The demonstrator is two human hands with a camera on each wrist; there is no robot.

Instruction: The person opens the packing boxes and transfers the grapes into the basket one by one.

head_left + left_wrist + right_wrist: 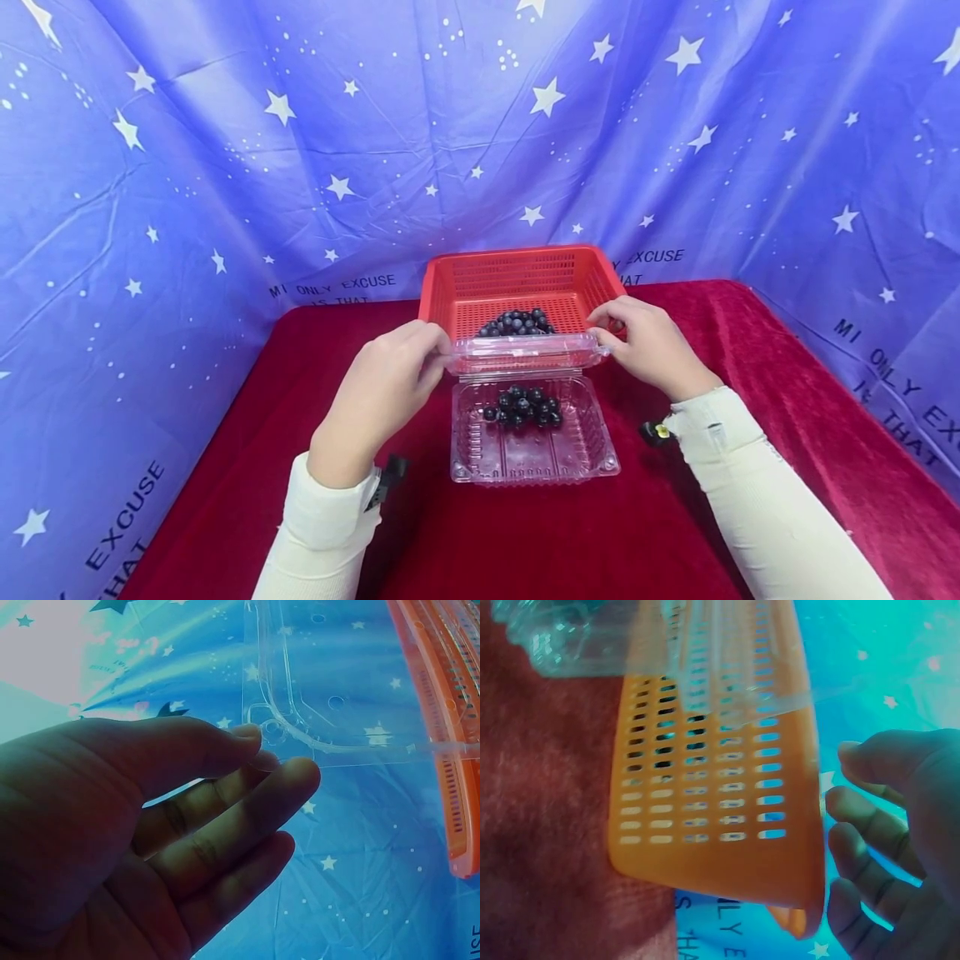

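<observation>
A clear plastic clamshell box (pixel 536 477) lies on the table with its lid (pixel 528 353) raised at the far side. Dark round berries (pixel 522 405), which look like blueberries, sit in the box's base. My left hand (pixel 384 393) pinches the lid's left corner between thumb and index finger, as the left wrist view shows. Near the lid's right end, my right hand (pixel 654 343) has its fingers loosely bent and apart. In the right wrist view a gap shows between the right fingers (pixel 870 825) and the lid, and they hold nothing.
Behind the box stands a red slotted basket (pixel 442 287), with more dark berries (pixel 517 322) in it, partly hidden by the raised lid. A dark red cloth (pixel 360 533) covers the table. Blue star-patterned fabric (pixel 420 125) hangs around the back and sides.
</observation>
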